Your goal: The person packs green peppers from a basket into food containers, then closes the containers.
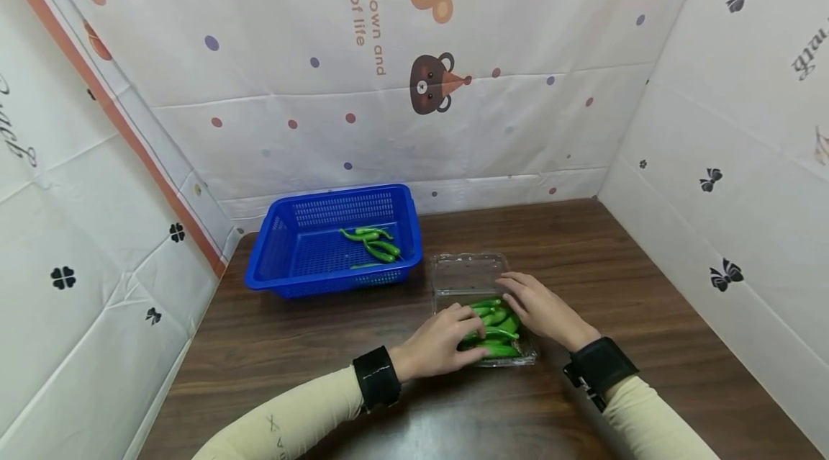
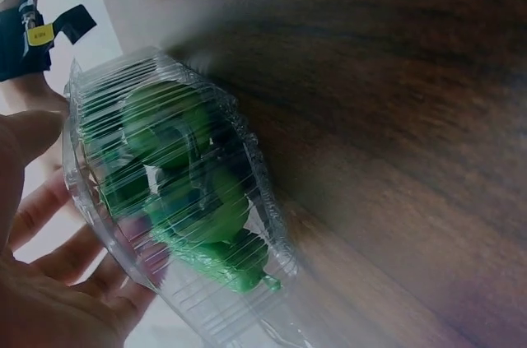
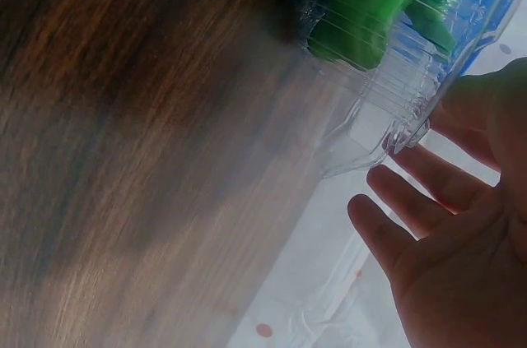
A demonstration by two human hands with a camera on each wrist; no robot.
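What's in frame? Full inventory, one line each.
basket: one, blue plastic mesh, back left of the table.
peppers in basket: a few, green, at its right end; exact count unclear.
clamshell container: one, clear plastic, lid lying open behind the tray, centre of the table.
peppers in container: a pile, green, count unclear.
table: one, dark brown wood.
backdrop sheets: white with dots, bears and bows, on three sides.
wrist bands: two, black, one on each wrist.
sleeves: two, cream.
left hand: on the peppers at the tray's left side.
right hand: fingers straight, resting over the tray's right side.
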